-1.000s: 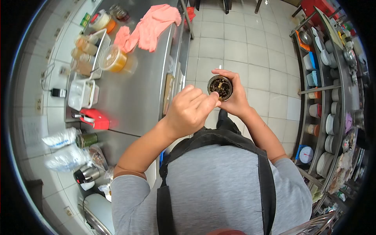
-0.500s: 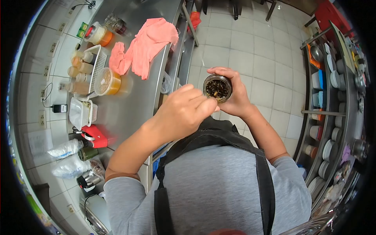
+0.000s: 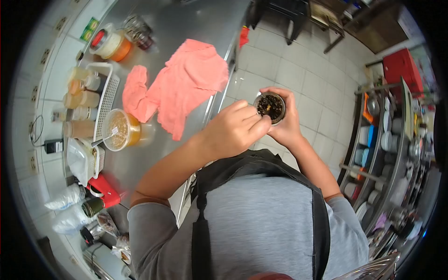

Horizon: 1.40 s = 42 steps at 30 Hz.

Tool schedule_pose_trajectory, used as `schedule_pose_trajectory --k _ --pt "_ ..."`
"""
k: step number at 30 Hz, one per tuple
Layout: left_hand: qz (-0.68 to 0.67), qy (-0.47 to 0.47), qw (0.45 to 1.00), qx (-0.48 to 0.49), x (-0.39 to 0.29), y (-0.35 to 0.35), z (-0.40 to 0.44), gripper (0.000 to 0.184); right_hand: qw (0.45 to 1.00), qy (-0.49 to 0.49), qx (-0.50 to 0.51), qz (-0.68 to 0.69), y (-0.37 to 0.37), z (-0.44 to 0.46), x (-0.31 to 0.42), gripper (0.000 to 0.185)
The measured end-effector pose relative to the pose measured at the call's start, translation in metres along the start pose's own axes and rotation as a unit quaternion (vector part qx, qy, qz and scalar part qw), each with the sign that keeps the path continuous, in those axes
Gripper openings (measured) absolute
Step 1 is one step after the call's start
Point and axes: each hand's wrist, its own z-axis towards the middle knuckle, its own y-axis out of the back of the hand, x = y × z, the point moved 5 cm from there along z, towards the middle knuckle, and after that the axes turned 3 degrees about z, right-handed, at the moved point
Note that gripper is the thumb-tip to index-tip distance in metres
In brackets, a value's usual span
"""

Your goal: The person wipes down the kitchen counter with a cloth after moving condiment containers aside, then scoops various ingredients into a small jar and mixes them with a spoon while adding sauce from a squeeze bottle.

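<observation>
My right hand [image 3: 290, 122] is wrapped round a small glass jar [image 3: 271, 108], tilted so that its open mouth faces me. Dark, flaky, oily-looking contents with a few yellowish bits show inside. Against the near left side of the rim is my left hand [image 3: 237, 128], its fingers curled into a pinch. Whatever it grips is hidden behind the fingers. Both hands are in mid-air in front of my chest, to the right of the steel counter's edge.
The steel counter [image 3: 161, 21] on the left holds a pink cloth [image 3: 191, 79], a tub [image 3: 135, 130] with a spoon, and a lidded container [image 3: 112, 44]. Several bottles stand by a white basket [image 3: 106, 95]. Shelves [image 3: 368, 175] of dishes line the right; tiled floor lies between.
The view has turned and shifted, so the counter sits lower and more of the far floor shows. Both hands stay at the jar, with the left still pinched by its rim.
</observation>
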Motion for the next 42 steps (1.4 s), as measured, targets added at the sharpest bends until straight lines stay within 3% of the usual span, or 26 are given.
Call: schedule_pose_trajectory --k 2,5,9,12,15,17,18,21,25,30,32,36,38,40,42 --pt "-0.132 0.091 0.987 -0.005 0.029 -0.002 0.001 0.016 1.000 -0.020 0.009 -0.005 -0.008 0.015 -0.018 0.076" --pt "-0.197 0.185 0.963 -0.016 0.059 -0.003 -0.001 0.019 0.999 -0.025 0.018 0.037 -0.022 0.042 -0.031 0.077" --pt "-0.079 0.133 0.987 -0.043 0.090 0.013 -0.003 0.026 0.997 -0.022 0.075 0.020 -0.036 0.086 -0.068 0.083" --pt "-0.009 0.126 0.989 -0.070 0.117 0.023 -0.003 0.028 0.989 -0.029 0.121 0.085 -0.055 0.126 -0.081 0.089" --pt "0.087 0.151 0.984 -0.027 0.157 0.007 -0.012 0.026 0.977 0.012 0.179 0.115 -0.075 0.171 -0.104 0.094" --pt "0.102 0.200 0.973 -0.049 0.178 0.002 -0.006 0.026 0.968 0.028 0.228 0.101 -0.087 0.201 -0.119 0.106" --pt "0.104 0.236 0.964 -0.070 0.188 0.002 -0.001 0.025 0.968 0.037 0.216 0.125 -0.091 0.217 -0.120 0.096" --pt "0.140 0.249 0.956 -0.071 0.217 0.007 0.022 0.027 0.964 0.072 0.234 0.107 -0.097 0.268 -0.131 0.090" --pt "0.229 0.242 0.941 0.055 0.265 0.005 0.031 0.031 0.952 0.106 0.267 0.108 -0.101 0.317 -0.145 0.083" --pt "0.222 0.303 0.926 0.045 0.295 -0.013 0.029 0.024 0.944 0.128 0.281 0.119 -0.112 0.349 -0.164 0.083" --pt "0.176 0.440 0.874 -0.110 0.304 -0.008 0.021 0.018 0.951 0.121 0.253 0.133 -0.120 0.352 -0.168 0.081" --pt "0.168 0.509 0.832 -0.145 0.302 -0.005 0.013 0.012 0.958 0.062 0.241 0.146 -0.137 0.357 -0.188 0.079" --pt "0.202 0.437 0.865 -0.138 0.308 0.006 0.020 0.009 0.955 0.032 0.258 0.140 -0.144 0.357 -0.192 0.079" --pt "0.185 0.429 0.877 -0.111 0.321 -0.002 0.007 0.007 0.951 0.035 0.266 0.150 -0.150 0.363 -0.194 0.079" --pt "0.157 0.466 0.864 -0.109 0.334 -0.009 -0.011 0.009 0.953 0.106 0.270 0.088 -0.154 0.366 -0.198 0.081"
